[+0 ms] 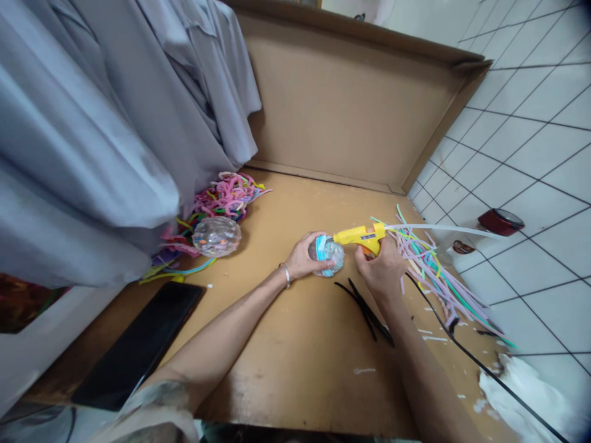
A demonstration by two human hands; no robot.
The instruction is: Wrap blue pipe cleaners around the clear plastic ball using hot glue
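Observation:
At the middle of the wooden table, my left hand (308,257) is wrapped round a small clear ball (333,257) with a light blue band on it. My right hand (381,261) grips a yellow glue gun (362,236), whose tip points left and meets the top of the ball. A long translucent glue stick (438,229) sticks out behind the gun. Just below the gun lie black pipe cleaners (362,307), partly under my right forearm.
Left: a second clear ball (217,236), colourful pipe cleaners (231,195), a black phone-like slab (141,344) and a grey curtain (138,111). Right: pastel pipe cleaners (438,277), a black cord (480,360) and a red-lidded jar (501,221). Cardboard (341,98) stands behind.

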